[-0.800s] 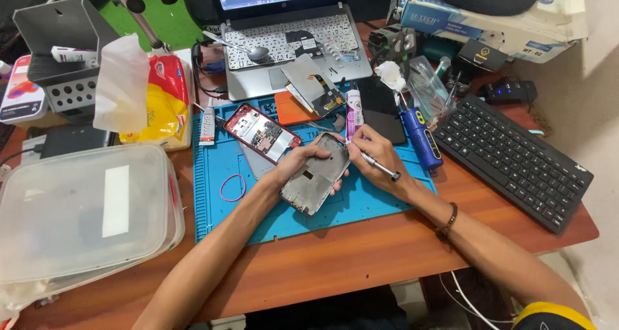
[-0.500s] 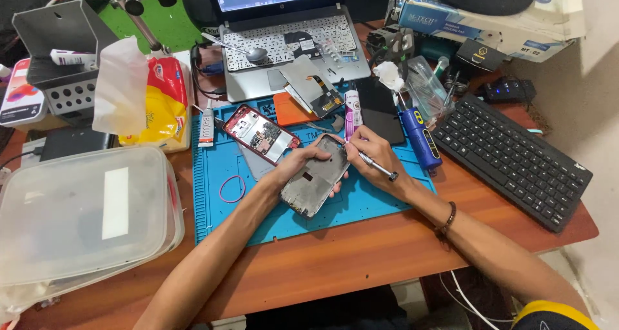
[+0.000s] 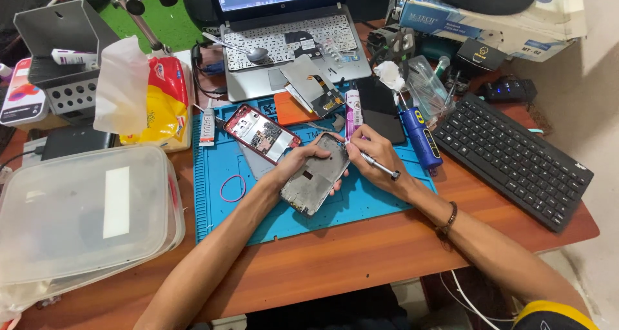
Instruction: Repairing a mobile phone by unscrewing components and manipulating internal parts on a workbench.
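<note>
Phone frame (image 3: 316,183) lay on blue repair mat (image 3: 219,169), left hand (image 3: 302,160) clasped round its upper left edge; right hand (image 3: 373,159) pinched slim metal screwdriver (image 3: 377,165), tip at frame's top corner just right of left-hand grip; step looked like screw work at that corner; next move would call for steady frame, fine tip control; frame's long axis ran diagonal, top end pointing away toward laptop (image 3: 284,46), bottom toward person.
</note>
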